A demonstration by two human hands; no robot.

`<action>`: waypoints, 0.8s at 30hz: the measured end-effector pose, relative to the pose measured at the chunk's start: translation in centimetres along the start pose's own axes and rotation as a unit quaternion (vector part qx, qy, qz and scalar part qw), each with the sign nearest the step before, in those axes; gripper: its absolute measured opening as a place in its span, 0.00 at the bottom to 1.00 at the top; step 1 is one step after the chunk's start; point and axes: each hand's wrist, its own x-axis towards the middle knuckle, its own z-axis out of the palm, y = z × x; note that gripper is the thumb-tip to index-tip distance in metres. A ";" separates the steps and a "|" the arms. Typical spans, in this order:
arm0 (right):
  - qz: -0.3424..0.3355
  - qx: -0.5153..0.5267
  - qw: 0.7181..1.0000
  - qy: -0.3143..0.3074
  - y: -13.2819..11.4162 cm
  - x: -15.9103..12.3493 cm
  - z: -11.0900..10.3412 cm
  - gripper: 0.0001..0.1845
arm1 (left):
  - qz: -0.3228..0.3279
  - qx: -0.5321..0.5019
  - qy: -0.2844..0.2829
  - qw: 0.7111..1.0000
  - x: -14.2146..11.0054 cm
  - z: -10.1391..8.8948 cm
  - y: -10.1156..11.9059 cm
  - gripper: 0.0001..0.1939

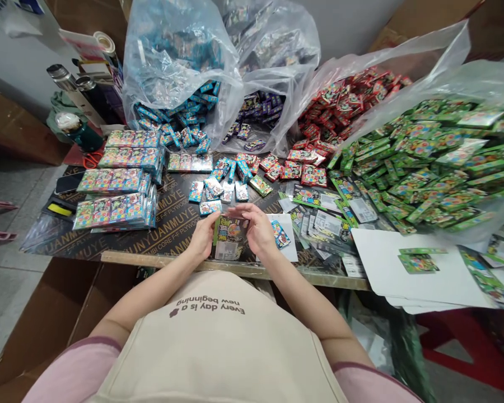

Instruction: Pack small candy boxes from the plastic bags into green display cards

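Note:
Near the table's front edge, my left hand (204, 238) grips the left side of a small dark printed plastic bag (228, 240) with a pale label panel. At the bag's right side is my right hand (258, 230), its fingers curved over the top edge; what lies under them is hidden. Just beyond my hands are several small blue boxes (213, 187). Another blue box (280, 234) rests on a white card (293, 246) beside my right wrist. Flat printed bags (319, 224) like the held one lie in a loose pile further right.
Stacked multi-box packs (109, 211) stand at the left. Large clear sacks hold blue (180, 50), purple (260, 112), red (340, 103) and green (437, 162) boxes along the back. White sheets (378, 263) overhang the front edge at right. Bottles (78, 131) stand back left.

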 end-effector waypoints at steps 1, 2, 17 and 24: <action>-0.002 0.000 1.000 -0.003 -0.1 -0.1 0.0 0.08 | -0.019 -0.015 0.003 1.000 0.1 0.2 0.3 0.18; -0.005 -0.003 1.000 -0.011 -0.2 -0.1 0.0 0.07 | -0.034 -0.024 0.002 0.999 0.3 0.3 0.6 0.17; -0.253 -0.303 0.917 -0.057 0.7 -0.1 -3.8 0.09 | 0.324 0.392 -0.168 0.845 0.5 -1.1 4.7 0.06; -0.163 -0.304 0.937 -0.051 -1.1 -0.3 -2.7 0.11 | 0.249 0.393 -0.170 0.869 1.0 -0.9 5.3 0.06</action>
